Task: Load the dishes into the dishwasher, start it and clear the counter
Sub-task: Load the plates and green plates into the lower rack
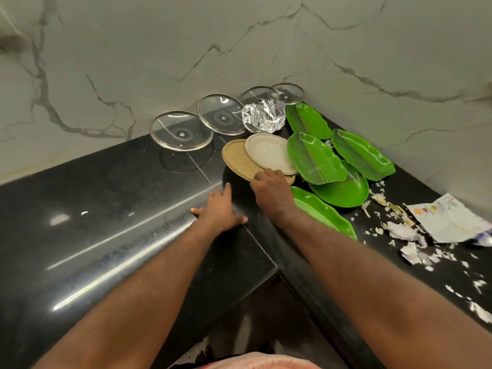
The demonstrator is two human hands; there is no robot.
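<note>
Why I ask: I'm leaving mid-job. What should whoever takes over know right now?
Left hand: open, flat on the black counter, holding nothing.
Right hand: fingers curled on the near rim of the tan plate, with the white plate lying on it.
Around: five green leaf plates at right, four glass lids leaning on the wall, crumpled foil, paper scraps.
Done: nothing visibly loaded; dishwasher out of view.
Left: load everything, start it, clear the scraps.

Single head-worn wide-angle view, looking steeply down, close over black corner counter (pixel 106 209)
</note>
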